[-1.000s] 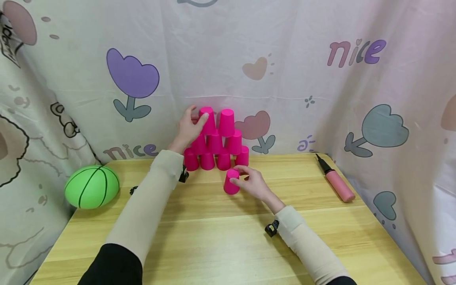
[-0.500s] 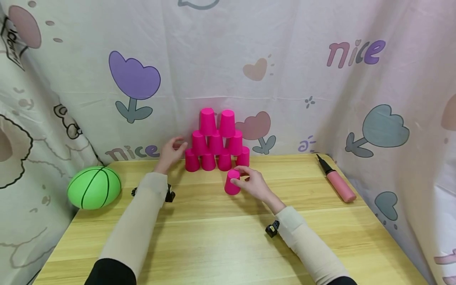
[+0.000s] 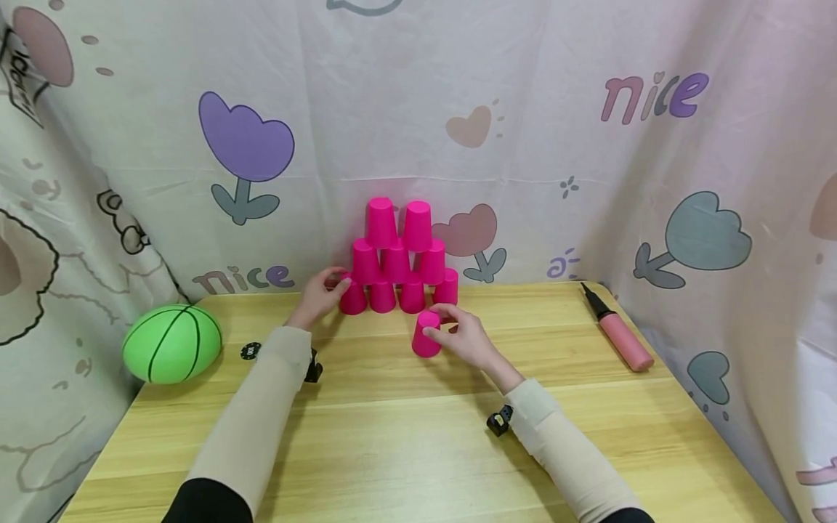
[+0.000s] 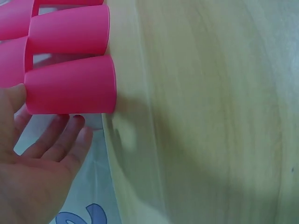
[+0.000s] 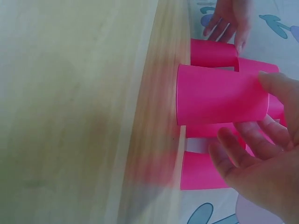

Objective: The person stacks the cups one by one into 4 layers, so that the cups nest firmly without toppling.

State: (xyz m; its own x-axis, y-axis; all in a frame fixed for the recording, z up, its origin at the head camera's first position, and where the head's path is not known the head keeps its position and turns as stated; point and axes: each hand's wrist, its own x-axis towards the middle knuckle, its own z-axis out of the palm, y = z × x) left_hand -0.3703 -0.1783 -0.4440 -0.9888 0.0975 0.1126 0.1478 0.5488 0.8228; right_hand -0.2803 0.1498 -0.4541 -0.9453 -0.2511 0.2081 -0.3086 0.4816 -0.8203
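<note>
Pink cups stand upside down in a stepped stack at the table's back edge. Two top cups (image 3: 417, 226) rest on a row of three, above a bottom row of several. My left hand (image 3: 319, 296) is at the leftmost bottom cup (image 4: 72, 86), thumb and index finger at its upper end; the other fingers spread loosely beside it. In front of the stack, my right hand (image 3: 466, 335) pinches a separate upside-down cup (image 3: 426, 334) near its top. The right wrist view shows the thumb (image 5: 275, 86) on that cup's near side, the index fingertip hidden behind it.
A green ball (image 3: 173, 344) with black lines sits at the table's left edge. A pink hand pump (image 3: 624, 341) with a black nozzle lies at the right. A patterned curtain (image 3: 392, 94) hangs directly behind the stack. A small black disc (image 3: 251, 351) lies beside the left sleeve.
My left hand has come down from the top-left cup, away from the stack, then in to the leftmost bottom cup. The right hand and its cup have stayed in place.
</note>
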